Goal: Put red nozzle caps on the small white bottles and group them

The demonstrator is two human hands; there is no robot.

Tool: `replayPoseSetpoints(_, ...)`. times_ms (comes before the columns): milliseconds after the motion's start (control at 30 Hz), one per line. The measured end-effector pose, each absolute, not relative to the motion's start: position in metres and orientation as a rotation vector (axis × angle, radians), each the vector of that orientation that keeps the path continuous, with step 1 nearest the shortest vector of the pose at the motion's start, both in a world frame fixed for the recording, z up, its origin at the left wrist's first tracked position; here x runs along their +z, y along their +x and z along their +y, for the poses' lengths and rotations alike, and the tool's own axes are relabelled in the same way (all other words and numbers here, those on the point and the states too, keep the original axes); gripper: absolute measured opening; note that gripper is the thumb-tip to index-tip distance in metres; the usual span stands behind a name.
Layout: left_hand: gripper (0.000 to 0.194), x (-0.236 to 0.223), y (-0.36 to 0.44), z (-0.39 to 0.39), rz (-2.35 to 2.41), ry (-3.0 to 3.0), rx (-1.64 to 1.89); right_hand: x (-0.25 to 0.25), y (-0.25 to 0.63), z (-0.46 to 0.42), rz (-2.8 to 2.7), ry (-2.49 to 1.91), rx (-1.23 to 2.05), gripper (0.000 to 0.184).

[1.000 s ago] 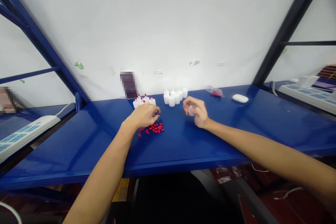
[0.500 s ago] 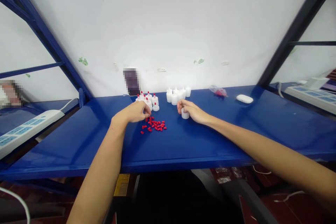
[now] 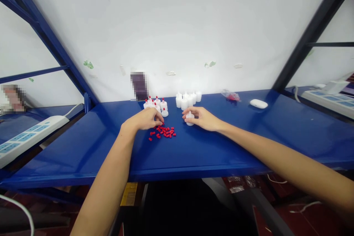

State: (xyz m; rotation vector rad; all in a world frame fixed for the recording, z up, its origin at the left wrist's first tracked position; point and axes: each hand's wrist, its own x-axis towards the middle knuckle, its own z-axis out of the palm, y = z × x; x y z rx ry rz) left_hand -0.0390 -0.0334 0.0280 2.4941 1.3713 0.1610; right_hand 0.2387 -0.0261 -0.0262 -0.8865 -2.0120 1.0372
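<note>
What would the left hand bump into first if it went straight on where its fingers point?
Probably the little red caps, right by the left hand's fingertips, though its height above them is unclear.

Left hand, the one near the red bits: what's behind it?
White bottles with red tips stand behind the left hand. It covers the lower parts of some, so anything else there stays hidden.

2 bare hands (image 3: 146, 118), 2 bare forearms (image 3: 113, 169)
</note>
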Motion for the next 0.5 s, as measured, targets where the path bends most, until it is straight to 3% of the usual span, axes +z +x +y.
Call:
replayPoseSetpoints(300, 0.023, 0.028, -0.029, -0.037, 1.388, 2.534, 0.078, -0.026, 0.24, -0.032, -2.177, -0.977, 0.775, 0.037)
replayPoseSetpoints(500, 0.015, 0.025, -0.021, -0.038, 1.281, 2.745, 0.274, -0.022, 0.239, -0.039, -2.264, -0.938, 0.631, 0.036)
